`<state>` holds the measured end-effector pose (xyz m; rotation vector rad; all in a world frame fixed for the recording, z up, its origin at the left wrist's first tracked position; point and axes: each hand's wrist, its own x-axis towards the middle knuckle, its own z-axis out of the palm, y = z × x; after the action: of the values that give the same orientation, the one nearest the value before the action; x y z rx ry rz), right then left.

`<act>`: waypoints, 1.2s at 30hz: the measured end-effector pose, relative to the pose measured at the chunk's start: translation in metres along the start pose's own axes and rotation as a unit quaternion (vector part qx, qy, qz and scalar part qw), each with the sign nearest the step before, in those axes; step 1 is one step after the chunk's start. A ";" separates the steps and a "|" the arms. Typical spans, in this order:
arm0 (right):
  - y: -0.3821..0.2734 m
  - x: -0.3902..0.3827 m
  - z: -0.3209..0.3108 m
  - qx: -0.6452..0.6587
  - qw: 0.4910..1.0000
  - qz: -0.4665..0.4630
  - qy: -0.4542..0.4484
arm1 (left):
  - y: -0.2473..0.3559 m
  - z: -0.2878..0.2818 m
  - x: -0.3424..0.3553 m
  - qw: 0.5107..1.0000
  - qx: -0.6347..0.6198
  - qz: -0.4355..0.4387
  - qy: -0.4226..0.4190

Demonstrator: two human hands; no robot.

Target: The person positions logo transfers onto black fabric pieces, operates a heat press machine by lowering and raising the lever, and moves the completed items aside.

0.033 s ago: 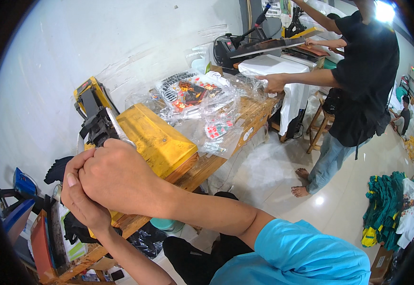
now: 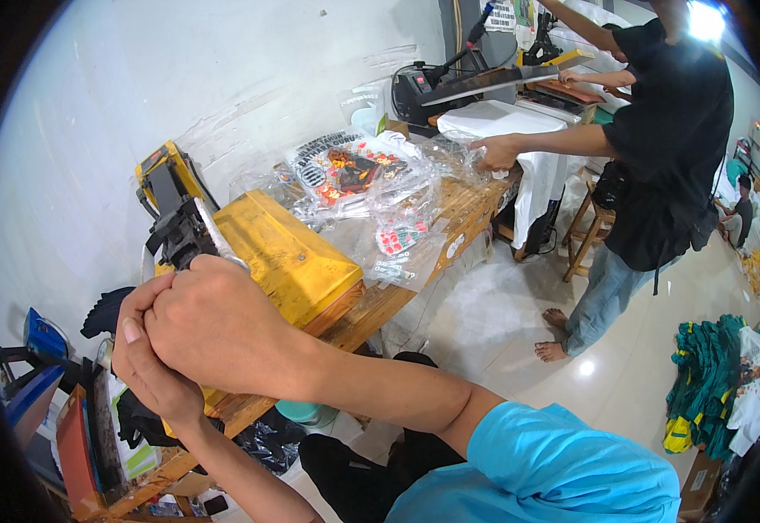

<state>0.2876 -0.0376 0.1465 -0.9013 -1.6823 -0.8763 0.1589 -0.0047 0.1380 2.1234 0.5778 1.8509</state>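
Observation:
Both my hands are closed together at the end of a yellow heat press [image 2: 280, 257] on the wooden bench. My right hand [image 2: 223, 327] is a fist over the end of the press's black and metal lever [image 2: 193, 231]. Under it and to its left, my left hand [image 2: 149, 366] curls around the same spot, its thumb showing in front. The grip itself is hidden beneath my fingers. Beyond the press lie a white printed shirt [image 2: 354, 170] and clear plastic bags [image 2: 406, 248].
A co-worker in black [image 2: 668, 148] stands at the far right by another heat press [image 2: 485, 87], one hand on the plastic. A wooden stool [image 2: 582, 231] is beside them. Green garments [image 2: 702, 383] are piled at right. A blue-edged press [image 2: 44, 344] stands at left.
The co-worker's near forearm and hand have shifted very slightly over the plastic. My own hands have not visibly moved.

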 end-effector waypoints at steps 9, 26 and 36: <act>-0.001 0.000 0.000 0.004 1.000 0.004 -0.009 | 0.001 -0.001 0.000 1.000 0.004 0.000 -0.002; 0.000 0.000 -0.002 -0.003 1.000 -0.003 -0.008 | 0.000 0.000 -0.001 1.000 0.001 -0.006 0.005; -0.001 -0.002 0.001 -0.016 1.000 -0.004 -0.021 | 0.002 -0.005 -0.001 1.000 0.015 -0.001 -0.013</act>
<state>0.2872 -0.0374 0.1446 -0.9413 -1.7124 -0.8980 0.1538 -0.0073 0.1384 2.1621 0.6045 1.8224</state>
